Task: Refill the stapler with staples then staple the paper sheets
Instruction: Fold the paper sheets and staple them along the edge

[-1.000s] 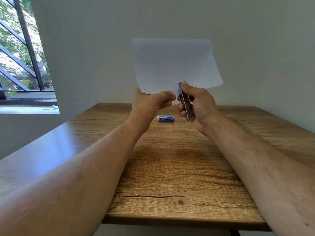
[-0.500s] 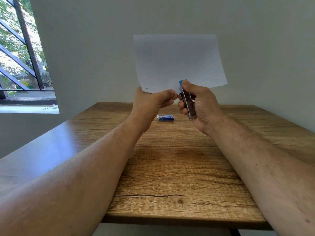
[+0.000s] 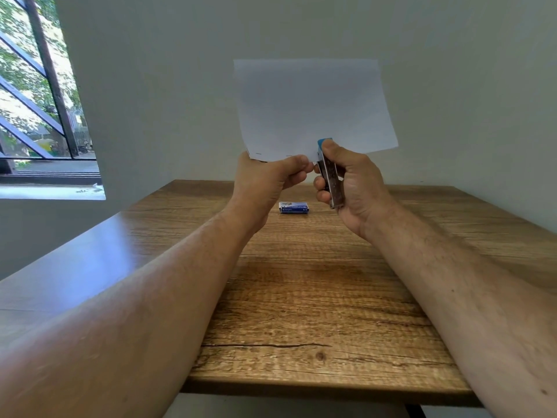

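A wooden tabletop with strong brown grain fills the lower half of the view; a dark crack runs through the grain near its front edge, and its left part shines with pale light. Behind it stands a plain grey-white wall. At the left a window with dark slanted bars shows green trees outside.

Both forearms reach forward above the tabletop. The left hand is closed, pinching the lower edge of the paper sheets between thumb and fingers — the sheets stand upright in the air in front of the wall, blank white, with two short dark marks just above the lower edge near the left corner. The right hand is wrapped around the stapler, a slim metal one with a blue tip; it stands nearly upright, its blue end meeting the lower edge of the sheets just right of the left thumb.

Farther back on the tabletop, between the two hands as seen from the head camera, lies a small blue staple box — it carries printing, but the writing is too small to read.
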